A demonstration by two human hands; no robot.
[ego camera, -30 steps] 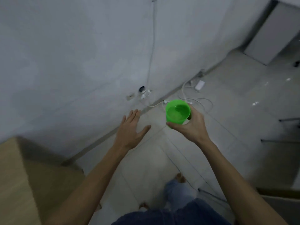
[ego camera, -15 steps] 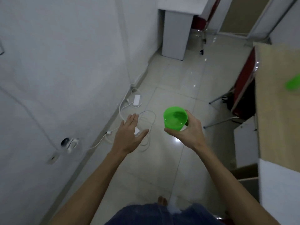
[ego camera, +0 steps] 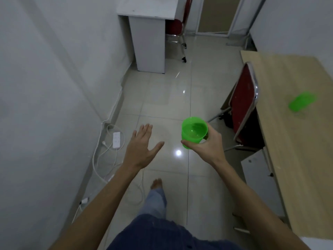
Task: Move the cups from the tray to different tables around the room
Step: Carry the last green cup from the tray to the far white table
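Head view: right hand (ego camera: 207, 147) at frame centre grips a green cup (ego camera: 193, 131) upright by its lower wall, thumb in front and fingers wrapped behind, held in the air above the tiled floor (ego camera: 162, 98); left hand (ego camera: 142, 147) just left of it is empty, palm down, fingers spread flat with the thumb out. At right edge, a second green cup (ego camera: 301, 103), blurred, sits on the wooden table (ego camera: 292, 141), with a red chair (ego camera: 243, 103) pushed against the table's near edge. Upper centre shows a white desk (ego camera: 147, 33); lower left shows a white power strip (ego camera: 116, 140) with cables along the wall (ego camera: 45, 87), and a bare foot (ego camera: 156, 184) sits at lower centre.
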